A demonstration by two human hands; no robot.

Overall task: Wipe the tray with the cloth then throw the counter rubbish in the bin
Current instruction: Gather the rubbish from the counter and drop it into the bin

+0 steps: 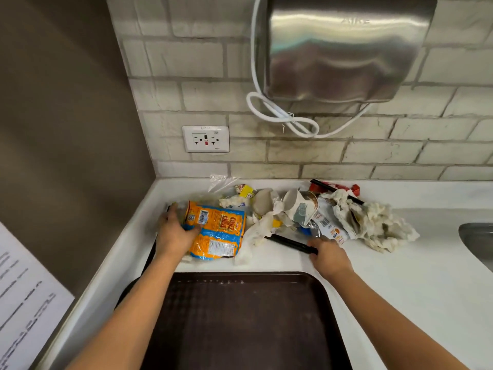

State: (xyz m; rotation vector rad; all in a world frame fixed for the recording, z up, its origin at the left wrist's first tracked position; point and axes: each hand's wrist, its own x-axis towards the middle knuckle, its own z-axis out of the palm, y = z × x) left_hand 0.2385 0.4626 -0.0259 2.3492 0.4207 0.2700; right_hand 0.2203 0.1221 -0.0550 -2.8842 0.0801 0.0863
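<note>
While the head camera looked down, a dark brown plastic tray [248, 324] lay flat on the white counter [413, 276], close to the person, and both bare arms reached out over it. Past the tray's far edge, a pile of rubbish was spread along the counter by the pale brick wall [373, 153]. The left hand [174, 232] was on the left end of the pile, its thumb lying across a crinkly orange and blue snack bag [217, 232] and its fingers curled round the bag's left edge, so it gripped the bag. The right hand [329, 259] was to the right of the bag, its fingers closed round the near end of a thin black stick [286, 243] that lay flat on the counter. Between the two hands lay a scrunched white paper napkin [256, 233]. Behind it a torn white paper cup [300, 206] lay tipped on its side, and a small yellow wrapper [246, 190] sat nearer the wall. To the right was a big heap of crumpled white tissue [378, 225], with a red wrapper [344, 188] behind it. I could not pick out a wiping cloth among the white paper. At the far right edge, the rim of a metal sink [477, 236] showed. On the wall hung a shiny steel hand dryer [344, 46] with a looped white cord [282, 116], and a white wall socket [205, 138] sat lower to the left.
</note>
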